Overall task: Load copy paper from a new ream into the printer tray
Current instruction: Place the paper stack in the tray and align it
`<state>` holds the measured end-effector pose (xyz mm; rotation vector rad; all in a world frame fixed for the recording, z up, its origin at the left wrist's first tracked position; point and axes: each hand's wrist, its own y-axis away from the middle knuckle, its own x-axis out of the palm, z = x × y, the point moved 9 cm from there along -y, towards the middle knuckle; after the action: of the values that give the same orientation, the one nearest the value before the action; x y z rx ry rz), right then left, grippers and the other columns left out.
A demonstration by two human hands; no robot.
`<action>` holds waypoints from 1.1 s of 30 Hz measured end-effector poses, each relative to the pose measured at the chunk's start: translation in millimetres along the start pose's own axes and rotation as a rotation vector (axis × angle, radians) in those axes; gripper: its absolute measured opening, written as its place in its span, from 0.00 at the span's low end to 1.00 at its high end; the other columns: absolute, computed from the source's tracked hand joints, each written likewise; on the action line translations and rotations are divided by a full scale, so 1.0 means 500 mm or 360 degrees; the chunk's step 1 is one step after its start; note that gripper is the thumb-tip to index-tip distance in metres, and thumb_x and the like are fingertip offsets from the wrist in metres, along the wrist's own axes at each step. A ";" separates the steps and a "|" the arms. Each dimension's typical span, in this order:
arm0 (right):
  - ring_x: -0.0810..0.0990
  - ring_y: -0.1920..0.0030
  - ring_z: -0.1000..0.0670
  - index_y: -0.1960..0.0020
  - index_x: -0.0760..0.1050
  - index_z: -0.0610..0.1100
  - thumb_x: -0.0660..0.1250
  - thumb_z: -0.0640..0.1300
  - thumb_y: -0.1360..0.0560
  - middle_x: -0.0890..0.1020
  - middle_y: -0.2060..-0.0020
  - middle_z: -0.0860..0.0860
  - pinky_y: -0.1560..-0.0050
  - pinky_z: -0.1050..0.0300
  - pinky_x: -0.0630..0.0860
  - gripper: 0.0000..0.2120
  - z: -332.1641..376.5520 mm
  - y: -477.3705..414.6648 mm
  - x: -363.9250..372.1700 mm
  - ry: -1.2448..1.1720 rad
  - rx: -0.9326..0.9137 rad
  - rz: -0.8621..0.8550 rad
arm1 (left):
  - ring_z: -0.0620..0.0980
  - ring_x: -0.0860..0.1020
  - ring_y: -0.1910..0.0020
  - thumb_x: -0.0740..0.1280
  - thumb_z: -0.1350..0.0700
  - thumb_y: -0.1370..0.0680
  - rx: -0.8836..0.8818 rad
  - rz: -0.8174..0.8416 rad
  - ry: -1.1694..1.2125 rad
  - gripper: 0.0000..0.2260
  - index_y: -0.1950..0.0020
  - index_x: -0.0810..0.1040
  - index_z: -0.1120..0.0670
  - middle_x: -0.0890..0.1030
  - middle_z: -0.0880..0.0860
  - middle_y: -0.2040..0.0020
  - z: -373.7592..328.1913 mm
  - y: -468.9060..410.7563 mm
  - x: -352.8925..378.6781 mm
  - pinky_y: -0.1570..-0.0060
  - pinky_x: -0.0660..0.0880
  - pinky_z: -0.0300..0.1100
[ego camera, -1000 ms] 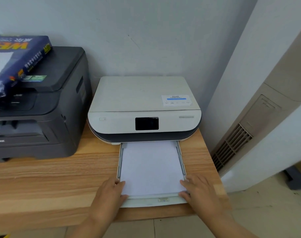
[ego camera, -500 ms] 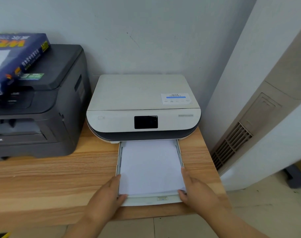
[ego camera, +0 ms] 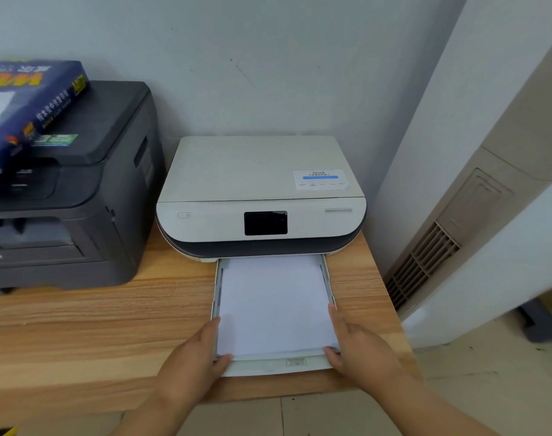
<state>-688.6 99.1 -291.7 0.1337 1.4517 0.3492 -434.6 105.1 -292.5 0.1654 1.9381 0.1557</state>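
White printer (ego camera: 262, 196) at the back right corner of the wooden table (ego camera: 95, 316), against the wall, lid shut, small dark screen (ego camera: 265, 223) in the middle of the front. Paper tray (ego camera: 270, 368) pulled out from under the printer front toward the front edge of the table, near the front right corner. Stack of white paper (ego camera: 273, 303) lying flat inside the tray, between the two grey side guides, far end under the printer, near end just behind the tray lip.

Left hand (ego camera: 191, 360) at the near left corner of the tray: fingers stretched along the left side of the stack, thumb bent onto the near left corner of the paper, touching the tray lip. Not clenched, only a loose pinch at the corner of paper and tray. Right hand (ego camera: 359, 350) at the near right corner in the mirrored pose: fingers (ego camera: 335, 316) straight along the right edge of the stack, thumb on the near right corner. Also a loose hold, pressing against the paper side, not a fist.

Black printer (ego camera: 70, 196) on the left part of the table, just beside the white one, touching or nearly so; cannot tell which. Dark blue paper pack (ego camera: 32, 99) lying on top of the black printer, wrapper torn open at the left, white sheets visible inside.

Tall beige air conditioner (ego camera: 476, 196) standing on the floor past the right edge of the table.
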 end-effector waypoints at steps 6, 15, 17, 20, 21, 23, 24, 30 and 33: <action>0.70 0.59 0.50 0.23 0.39 0.46 0.54 0.55 0.22 0.77 0.45 0.46 0.67 0.58 0.66 0.35 0.000 0.000 -0.002 0.0025 0.0005 -0.0022 | 0.52 0.78 0.42 0.62 0.47 0.24 -0.0001 -0.0022 -0.0042 0.29 0.26 0.56 0.52 0.78 0.53 0.37 0.003 0.000 0.000 0.49 0.72 0.41; 0.68 0.60 0.49 0.24 0.39 0.45 0.54 0.53 0.22 0.77 0.45 0.45 0.73 0.61 0.59 0.35 0.000 -0.001 0.003 0.0055 0.0024 0.0015 | 0.52 0.78 0.42 0.64 0.47 0.26 0.0032 -0.0060 -0.0011 0.30 0.27 0.58 0.53 0.77 0.53 0.35 -0.006 0.005 -0.006 0.48 0.74 0.41; 0.68 0.60 0.50 0.24 0.38 0.45 0.53 0.53 0.22 0.77 0.44 0.46 0.72 0.60 0.61 0.35 0.000 0.000 0.000 0.0045 0.0028 0.0009 | 0.52 0.78 0.41 0.64 0.47 0.26 0.0038 -0.0063 0.0005 0.30 0.27 0.58 0.53 0.76 0.53 0.35 -0.006 0.004 -0.007 0.48 0.74 0.41; 0.68 0.59 0.50 0.24 0.38 0.45 0.54 0.53 0.22 0.76 0.43 0.46 0.65 0.56 0.67 0.35 0.001 0.003 -0.007 0.0013 0.0031 0.0001 | 0.52 0.78 0.42 0.64 0.47 0.25 0.0050 -0.0056 -0.0009 0.30 0.27 0.57 0.53 0.76 0.52 0.35 -0.006 0.003 -0.005 0.48 0.73 0.41; 0.69 0.59 0.49 0.24 0.38 0.46 0.54 0.53 0.22 0.76 0.42 0.46 0.63 0.56 0.68 0.35 0.002 0.003 -0.008 0.0010 0.0029 0.0001 | 0.52 0.78 0.42 0.63 0.47 0.25 0.0048 -0.0053 -0.0018 0.30 0.27 0.57 0.52 0.76 0.53 0.35 -0.005 0.003 -0.005 0.48 0.73 0.41; 0.72 0.56 0.48 0.24 0.38 0.46 0.54 0.53 0.22 0.76 0.42 0.46 0.63 0.56 0.68 0.35 0.004 0.003 -0.009 0.0013 0.0021 -0.0006 | 0.52 0.78 0.42 0.63 0.47 0.25 0.0040 -0.0048 -0.0025 0.30 0.27 0.57 0.52 0.77 0.53 0.35 -0.002 0.003 -0.003 0.48 0.73 0.41; 0.74 0.55 0.48 0.24 0.38 0.46 0.54 0.53 0.22 0.76 0.42 0.47 0.63 0.56 0.68 0.35 0.004 0.003 -0.008 0.0016 0.0017 -0.0009 | 0.52 0.78 0.42 0.63 0.47 0.25 0.0034 -0.0042 -0.0027 0.30 0.27 0.57 0.52 0.77 0.53 0.35 -0.001 0.002 -0.002 0.48 0.73 0.41; 0.70 0.60 0.50 0.24 0.37 0.46 0.54 0.53 0.22 0.77 0.46 0.46 0.65 0.56 0.68 0.35 -0.002 -0.001 0.002 0.0004 0.0061 0.0026 | 0.54 0.77 0.40 0.63 0.47 0.25 0.0014 -0.0025 -0.0013 0.30 0.27 0.57 0.53 0.76 0.55 0.35 0.004 -0.001 0.001 0.47 0.72 0.42; 0.69 0.59 0.51 0.24 0.38 0.45 0.54 0.53 0.22 0.76 0.43 0.46 0.65 0.56 0.68 0.35 0.002 0.002 -0.002 -0.0006 0.0054 0.0026 | 0.53 0.77 0.41 0.64 0.48 0.25 0.0036 -0.0060 0.0016 0.29 0.27 0.59 0.53 0.77 0.54 0.35 -0.001 0.004 -0.004 0.47 0.73 0.42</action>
<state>-688.1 99.9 -290.1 0.1738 1.4539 0.3375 -434.2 106.7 -290.0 0.1431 1.9521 0.1100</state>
